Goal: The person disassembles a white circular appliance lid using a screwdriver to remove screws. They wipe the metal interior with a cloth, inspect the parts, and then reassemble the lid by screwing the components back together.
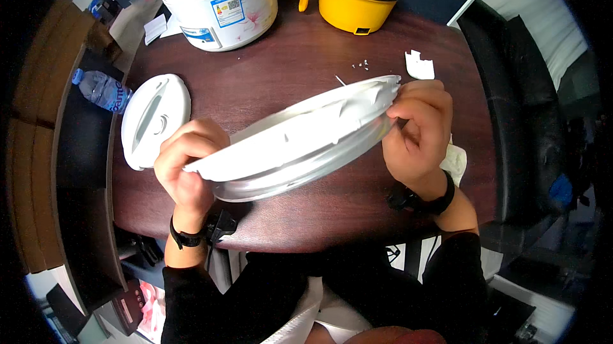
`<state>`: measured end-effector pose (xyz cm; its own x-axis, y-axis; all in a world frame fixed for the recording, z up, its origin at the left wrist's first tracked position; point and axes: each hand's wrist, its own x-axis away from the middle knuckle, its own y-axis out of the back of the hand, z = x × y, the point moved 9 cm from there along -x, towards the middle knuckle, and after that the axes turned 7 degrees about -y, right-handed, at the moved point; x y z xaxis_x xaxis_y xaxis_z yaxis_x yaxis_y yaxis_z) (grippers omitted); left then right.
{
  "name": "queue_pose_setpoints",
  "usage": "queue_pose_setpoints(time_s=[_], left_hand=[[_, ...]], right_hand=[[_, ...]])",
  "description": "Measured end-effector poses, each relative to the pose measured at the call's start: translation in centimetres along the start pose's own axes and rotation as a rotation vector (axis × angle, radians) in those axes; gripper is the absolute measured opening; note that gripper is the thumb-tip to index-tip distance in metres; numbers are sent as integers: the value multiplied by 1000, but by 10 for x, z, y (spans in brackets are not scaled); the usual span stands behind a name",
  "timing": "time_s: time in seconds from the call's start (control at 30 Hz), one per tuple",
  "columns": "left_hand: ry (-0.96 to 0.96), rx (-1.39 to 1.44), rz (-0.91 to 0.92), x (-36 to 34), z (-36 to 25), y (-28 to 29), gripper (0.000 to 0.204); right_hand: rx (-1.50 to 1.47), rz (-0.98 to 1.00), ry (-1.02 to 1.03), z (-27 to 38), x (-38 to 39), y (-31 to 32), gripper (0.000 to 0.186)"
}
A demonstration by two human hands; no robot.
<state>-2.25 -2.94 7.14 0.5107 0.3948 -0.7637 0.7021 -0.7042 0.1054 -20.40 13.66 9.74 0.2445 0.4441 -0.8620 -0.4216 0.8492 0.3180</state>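
My left hand point(188, 165) and my right hand point(418, 133) grip opposite edges of a round white plastic lid part point(300, 127), holding it tilted above the table, its right end higher. A shiny rim point(290, 181) runs along its lower side. Both hands have fingers curled round the edge. Left of my left hand, a white oval lid with a recessed handle point(156, 120) lies on the table. Beyond my right hand are a small white plastic piece point(419, 66) and several small bits point(361, 64). A pale cloth point(455, 165) lies partly behind my right hand.
The dark wooden table point(300, 56) carries a white rice cooker body point(246, 21) and a yellow pot with glass lid point(351, 8) at the back. A water bottle point(102, 91) stands at the left, beside shelving point(83, 216). A black sofa point(498, 82) is at the right.
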Motion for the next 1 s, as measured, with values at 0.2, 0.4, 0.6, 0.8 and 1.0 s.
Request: queue_pose_setpoints(time_s=[0.2,0.4,0.6,0.8,1.0], left_hand=[[-41,102,323,-5,2,-39,51],[240,176,603,-6,5,-79,45],[566,531,386,-16,12,-112,34],[826,552,160,-10,27,-110,21],[753,565,92,0,29,-98,25]], right_hand=[[19,26,97,11,-10,12,33],[116,121,172,19,-10,7,24],[-3,373,263,23,1,-19,18],[-111,277,268,24,4,-24,21],[-122,296,274,32,-2,-25,26]])
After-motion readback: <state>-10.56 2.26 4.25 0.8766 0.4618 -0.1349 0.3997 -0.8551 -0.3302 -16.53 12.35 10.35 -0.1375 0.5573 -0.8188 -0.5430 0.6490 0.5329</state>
